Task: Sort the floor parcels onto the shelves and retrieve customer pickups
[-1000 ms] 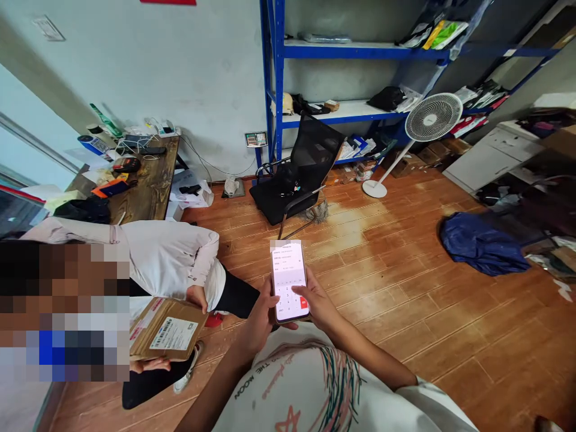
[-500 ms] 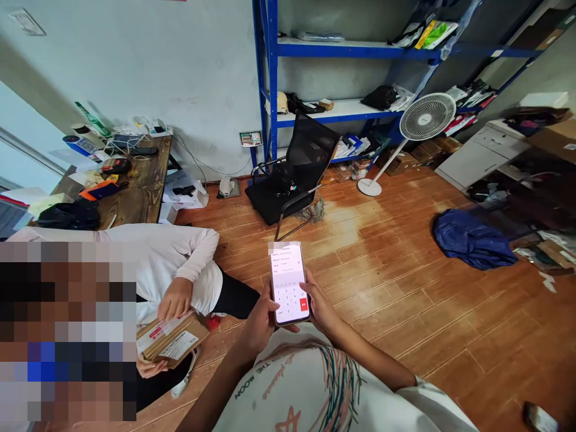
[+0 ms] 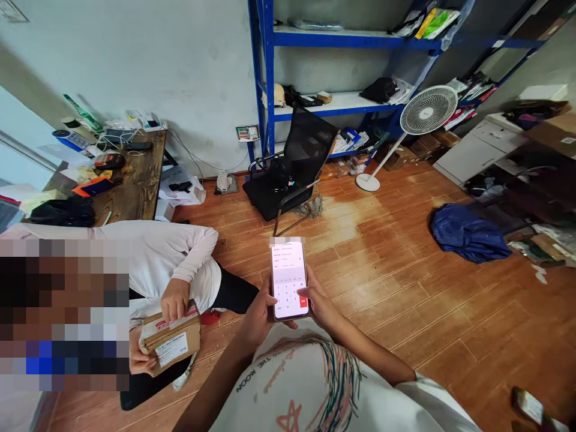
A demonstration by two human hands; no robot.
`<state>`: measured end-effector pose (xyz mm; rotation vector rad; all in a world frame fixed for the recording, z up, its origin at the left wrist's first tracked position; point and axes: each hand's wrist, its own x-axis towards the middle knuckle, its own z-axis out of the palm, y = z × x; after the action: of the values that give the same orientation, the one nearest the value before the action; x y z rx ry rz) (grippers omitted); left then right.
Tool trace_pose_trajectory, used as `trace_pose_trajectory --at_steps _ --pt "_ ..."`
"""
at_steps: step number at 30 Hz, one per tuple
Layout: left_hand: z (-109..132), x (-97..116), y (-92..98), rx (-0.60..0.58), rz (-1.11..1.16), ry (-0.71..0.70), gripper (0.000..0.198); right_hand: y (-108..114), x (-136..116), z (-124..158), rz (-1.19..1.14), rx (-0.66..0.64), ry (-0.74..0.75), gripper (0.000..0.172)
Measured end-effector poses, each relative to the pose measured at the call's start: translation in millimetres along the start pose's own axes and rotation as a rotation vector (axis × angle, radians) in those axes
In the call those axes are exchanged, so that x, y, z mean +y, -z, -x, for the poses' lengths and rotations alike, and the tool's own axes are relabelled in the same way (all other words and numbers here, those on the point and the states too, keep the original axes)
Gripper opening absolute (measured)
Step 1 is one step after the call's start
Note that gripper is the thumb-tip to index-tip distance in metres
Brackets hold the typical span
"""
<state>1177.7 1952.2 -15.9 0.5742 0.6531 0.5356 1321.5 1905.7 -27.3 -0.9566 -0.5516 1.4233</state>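
Observation:
A smartphone (image 3: pixel 288 279) with a lit screen showing a number keypad is upright in front of my chest. My left hand (image 3: pixel 260 317) wraps its left edge and underside. My right hand (image 3: pixel 320 302) grips the right edge, its thumb lying on the keypad near a red key. To my left a seated person in a white long-sleeved top holds a brown cardboard parcel (image 3: pixel 172 344) with a white label, one hand on top of it and one below.
A black office chair (image 3: pixel 292 171) stands ahead on the wooden floor, before blue metal shelving (image 3: pixel 342 42). A white standing fan (image 3: pixel 425 114) is right of it and a blue bag (image 3: pixel 468 234) lies on the floor. A cluttered wooden desk (image 3: pixel 130 180) is far left.
The seated person has turned the parcel from lying flat to more on edge and put a hand on top of it. My hands and the phone have hardly moved; the view has shifted slightly.

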Motion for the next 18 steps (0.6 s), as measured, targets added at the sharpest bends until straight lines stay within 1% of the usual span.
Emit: trace_pose_trajectory --at_steps 4,6,8,12,16,18 --pt "3.5 0.9 -4.2 0.004 -0.023 0.001 0.084 -0.3 -3.5 4.0 0.067 -0.056 0.022 0.073" --pt "6.1 2.0 -6.4 -0.011 -0.032 0.003 0.083 -1.6 -5.5 6.3 0.102 -0.074 0.032 0.079" --pt "8.2 2.3 -7.3 -0.033 -0.028 -0.002 0.081 -3.3 -7.0 8.3 0.114 -0.087 0.035 0.081" --pt "10.2 0.3 -5.4 -0.071 -0.013 -0.030 0.079 -6.3 -6.8 10.9 0.104 -0.067 0.046 0.072" --pt "12.0 -1.2 -5.0 -0.068 -0.024 -0.034 0.079 -9.5 -4.2 11.2 0.096 -0.038 0.034 0.062" --pt "13.4 -1.6 -6.3 -0.068 -0.026 -0.028 0.080 -11.2 -2.5 10.6 0.095 0.001 0.034 0.055"
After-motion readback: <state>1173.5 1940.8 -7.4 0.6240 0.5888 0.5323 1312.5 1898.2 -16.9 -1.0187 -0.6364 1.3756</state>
